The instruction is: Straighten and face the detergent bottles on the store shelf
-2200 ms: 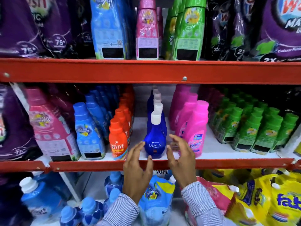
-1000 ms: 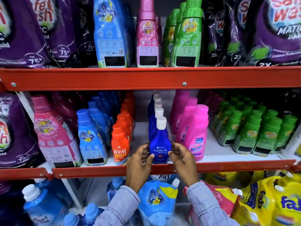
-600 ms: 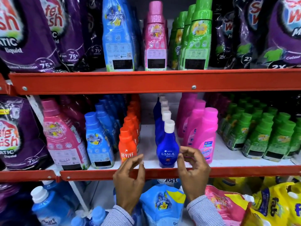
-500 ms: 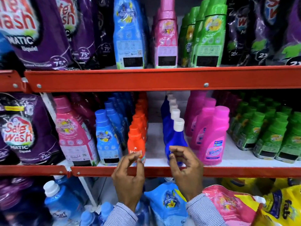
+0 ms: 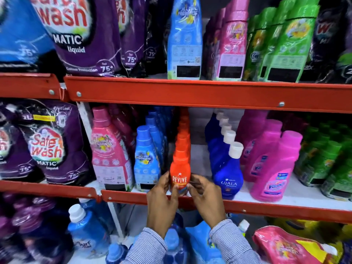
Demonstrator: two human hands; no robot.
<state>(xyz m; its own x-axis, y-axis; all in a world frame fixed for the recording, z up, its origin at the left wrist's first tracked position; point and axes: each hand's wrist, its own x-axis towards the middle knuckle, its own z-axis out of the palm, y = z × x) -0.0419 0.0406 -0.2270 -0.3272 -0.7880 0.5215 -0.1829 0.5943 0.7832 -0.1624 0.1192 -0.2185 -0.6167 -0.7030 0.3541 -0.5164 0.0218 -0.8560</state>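
In the head view, a small orange bottle [image 5: 180,171] marked "REVIVE" is held between both hands at the front edge of the middle shelf [image 5: 247,205]. The left hand [image 5: 162,202] is curled against the bottle's left side, fingers touching its lower body; the right hand [image 5: 206,199] is closed on the right side, fingertips pinching near the label. The bottle is smooth, glossy plastic, rounded at the shoulders and narrowing to a cap, and it stands upright with its label facing outward. A row of matching orange bottles is lined up behind it. Striped fabric cuffs are seen at both wrists.

Just to the right, a deep blue teardrop-shaped bottle [image 5: 228,180] with a white cap, marked "UJALA", stands at the front of a leaning row. Beyond it, pink bottles [image 5: 274,172] with squared shoulders are grouped, then green bottles [image 5: 327,164], which are blurred. To the left, a light blue bottle [image 5: 146,161] and a taller pink bottle [image 5: 109,153] with printed labels are placed, followed by soft purple pouches [image 5: 51,145] with crinkled, shiny film.

The shelving is made of red painted metal rails with visible rivets and white boards. The upper shelf [image 5: 190,94] carries purple pouches and tall blue, pink and green bottles. Below, blue bottles and pink and yellow pouches are stacked.
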